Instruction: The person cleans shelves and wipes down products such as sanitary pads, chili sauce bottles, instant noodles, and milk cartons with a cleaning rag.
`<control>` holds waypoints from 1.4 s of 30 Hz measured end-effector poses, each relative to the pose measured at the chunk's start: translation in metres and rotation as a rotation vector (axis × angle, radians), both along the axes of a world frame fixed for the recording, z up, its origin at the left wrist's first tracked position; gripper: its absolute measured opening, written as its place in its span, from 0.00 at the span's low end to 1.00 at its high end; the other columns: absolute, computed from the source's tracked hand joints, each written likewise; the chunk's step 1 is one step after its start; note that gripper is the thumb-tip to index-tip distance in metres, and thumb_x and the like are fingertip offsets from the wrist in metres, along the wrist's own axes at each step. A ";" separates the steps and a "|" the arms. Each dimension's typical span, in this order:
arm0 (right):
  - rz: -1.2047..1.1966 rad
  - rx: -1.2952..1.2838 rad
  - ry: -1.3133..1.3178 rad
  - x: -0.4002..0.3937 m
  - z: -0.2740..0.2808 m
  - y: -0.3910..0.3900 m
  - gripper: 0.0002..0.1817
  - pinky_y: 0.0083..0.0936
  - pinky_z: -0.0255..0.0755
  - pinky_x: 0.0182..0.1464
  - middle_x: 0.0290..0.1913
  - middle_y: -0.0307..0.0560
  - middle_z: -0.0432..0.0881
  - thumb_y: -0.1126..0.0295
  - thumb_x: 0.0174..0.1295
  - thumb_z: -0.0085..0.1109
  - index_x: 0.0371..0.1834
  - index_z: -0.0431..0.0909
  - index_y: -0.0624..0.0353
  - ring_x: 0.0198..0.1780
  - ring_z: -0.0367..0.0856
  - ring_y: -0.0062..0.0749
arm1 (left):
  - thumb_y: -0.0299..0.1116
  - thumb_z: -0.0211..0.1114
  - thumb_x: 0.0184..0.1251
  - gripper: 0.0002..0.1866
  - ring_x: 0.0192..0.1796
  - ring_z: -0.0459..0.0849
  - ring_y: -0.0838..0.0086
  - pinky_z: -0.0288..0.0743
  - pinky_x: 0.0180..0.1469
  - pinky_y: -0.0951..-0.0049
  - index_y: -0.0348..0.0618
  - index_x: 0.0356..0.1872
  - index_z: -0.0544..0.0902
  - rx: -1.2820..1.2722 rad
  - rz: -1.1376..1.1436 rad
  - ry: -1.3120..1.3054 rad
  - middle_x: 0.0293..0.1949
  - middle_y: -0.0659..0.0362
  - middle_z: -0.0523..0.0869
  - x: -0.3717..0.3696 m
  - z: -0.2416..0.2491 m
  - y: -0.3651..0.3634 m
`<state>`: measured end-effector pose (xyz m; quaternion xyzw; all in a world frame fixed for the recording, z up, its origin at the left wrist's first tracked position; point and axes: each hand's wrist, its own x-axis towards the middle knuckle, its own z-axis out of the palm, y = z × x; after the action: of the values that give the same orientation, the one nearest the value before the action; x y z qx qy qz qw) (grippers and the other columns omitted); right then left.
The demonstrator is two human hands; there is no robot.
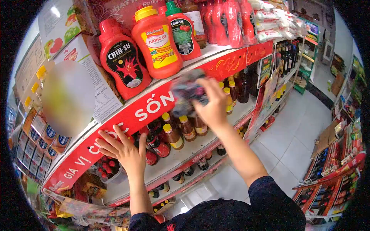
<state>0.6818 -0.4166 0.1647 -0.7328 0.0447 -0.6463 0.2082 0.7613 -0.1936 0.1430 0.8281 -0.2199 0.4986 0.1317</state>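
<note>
My right hand [211, 102] grips a dark, crumpled cloth [185, 92], blurred by motion. The cloth lies against the red shelf-edge strip [154, 109], which carries white lettering. With fingers spread, my left hand [125, 149] rests on the same strip farther left. Above the strip stand a red Chin-Su sauce bottle [124, 61], a red chili sauce bottle with a yellow cap [157, 46] and a red bottle with a green cap [184, 34]. Small brown bottles with yellow caps [187, 128] stand on the shelf below, near both hands.
Wrapped red bottles [227, 23] and white packets [268, 21] fill the upper shelf's right part. Cartons [106, 96] stand at left. Lower left hold stacked small boxes [36, 144]. A tiled floor [296, 142] runs between this curved shelf and another stocked rack [335, 173] at right.
</note>
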 end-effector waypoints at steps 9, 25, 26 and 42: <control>-0.185 0.348 -0.197 0.021 0.007 -0.021 0.23 0.36 0.65 0.44 0.39 0.54 0.74 0.59 0.52 0.58 0.45 0.69 0.64 0.43 0.72 0.45 | 0.55 0.58 0.50 0.43 0.65 0.27 0.42 0.20 0.60 0.44 0.45 0.64 0.52 0.029 -0.114 0.042 0.65 0.39 0.36 0.005 -0.002 0.009; -0.248 0.075 -0.116 -0.022 -0.012 -0.157 0.22 0.33 0.68 0.41 0.37 0.52 0.76 0.72 0.39 0.63 0.42 0.71 0.60 0.40 0.75 0.47 | 0.44 0.62 0.50 0.40 0.68 0.35 0.52 0.28 0.64 0.49 0.50 0.64 0.53 -0.255 -0.237 0.008 0.67 0.49 0.41 -0.020 0.007 -0.021; -0.235 0.162 -0.120 -0.025 -0.016 -0.180 0.21 0.33 0.68 0.41 0.37 0.52 0.76 0.71 0.41 0.63 0.42 0.71 0.60 0.40 0.75 0.47 | 0.42 0.62 0.51 0.39 0.68 0.37 0.55 0.29 0.64 0.50 0.49 0.64 0.54 -0.285 -0.284 0.004 0.67 0.49 0.41 -0.026 0.010 -0.030; -0.252 0.208 0.063 -0.078 -0.059 -0.364 0.19 0.37 0.68 0.41 0.37 0.54 0.77 0.65 0.45 0.61 0.41 0.71 0.60 0.40 0.75 0.50 | 0.24 0.60 0.44 0.31 0.58 0.64 0.63 0.54 0.60 0.66 0.38 0.55 0.64 -0.137 -0.850 0.384 0.54 0.51 0.68 -0.128 -0.056 -0.265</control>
<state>0.6036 -0.7804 0.1056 -0.7157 0.2092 -0.6360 0.1988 0.6335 -0.4584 0.0872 0.7313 -0.4777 0.2517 0.4167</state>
